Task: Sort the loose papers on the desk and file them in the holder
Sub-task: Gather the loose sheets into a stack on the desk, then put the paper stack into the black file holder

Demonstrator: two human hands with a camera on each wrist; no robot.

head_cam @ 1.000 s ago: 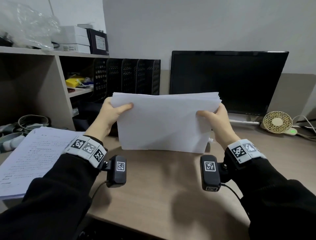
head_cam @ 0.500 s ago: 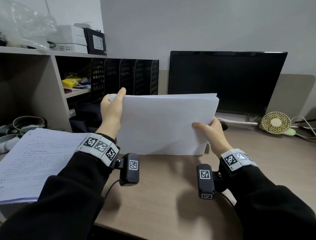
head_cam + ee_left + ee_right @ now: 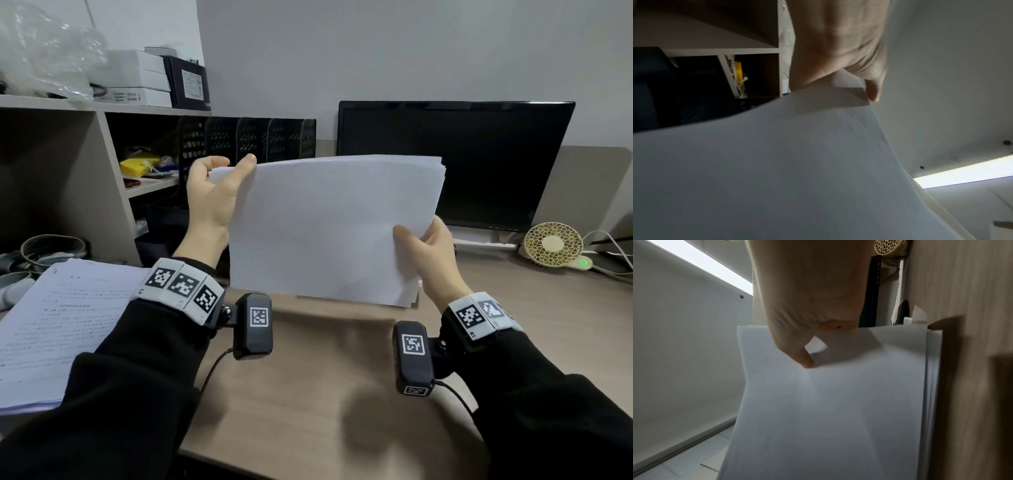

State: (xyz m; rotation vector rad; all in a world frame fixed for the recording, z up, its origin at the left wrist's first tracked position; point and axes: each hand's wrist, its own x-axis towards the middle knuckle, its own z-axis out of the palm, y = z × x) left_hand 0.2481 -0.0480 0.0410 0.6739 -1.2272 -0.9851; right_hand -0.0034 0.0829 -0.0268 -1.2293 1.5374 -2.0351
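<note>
A stack of white paper (image 3: 335,226) stands upright on its long edge on the wooden desk (image 3: 325,394). My left hand (image 3: 217,195) pinches its top left corner, thumb in front and fingers behind. My right hand (image 3: 428,253) holds the lower right edge, thumb on the front sheet. The left wrist view has my left hand's thumb (image 3: 872,95) at the corner of the paper stack (image 3: 777,178). In the right wrist view the thumb (image 3: 805,361) presses the paper stack (image 3: 838,402). The black mesh file holder (image 3: 246,140) stands behind, against the wall.
A second pile of printed papers (image 3: 61,325) lies at the left desk edge. A dark monitor (image 3: 455,164) stands behind the stack, with a small round fan (image 3: 553,243) and cables to its right. A shelf unit (image 3: 102,178) with boxes fills the left.
My left hand has slid up the left edge to the top corner. My right hand has slid down to the lower right edge. The stack stays upright on the desk.
</note>
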